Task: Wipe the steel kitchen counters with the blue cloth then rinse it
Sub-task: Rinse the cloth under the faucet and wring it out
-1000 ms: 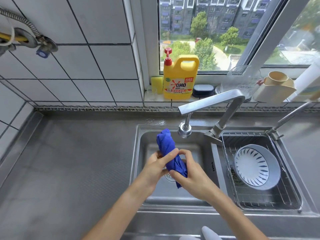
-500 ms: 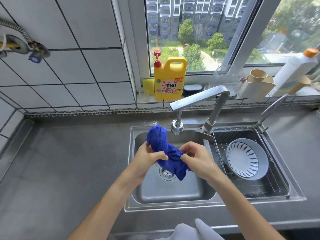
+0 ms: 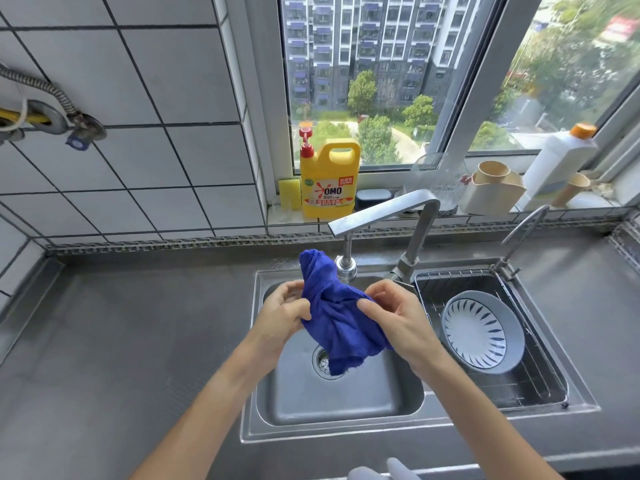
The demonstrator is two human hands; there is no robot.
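Two hands hold the bunched blue microfibre cloth [image 3: 337, 320] over the left steel sink basin [image 3: 341, 403], just under the angular steel tap's spout [image 3: 346, 268], so drips fall toward the drain, though no water shows. Left hand [image 3: 282, 315] and right hand [image 3: 398, 315], each grip pinching folds from opposite sides, forearms converging, palms inward; likely wringing.

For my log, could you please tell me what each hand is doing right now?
Left hand: grips the cloth.
Right hand: pinches the cloth.

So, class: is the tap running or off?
Off, it seems: no stream shows below the tap, beside the cloth both hands grip.
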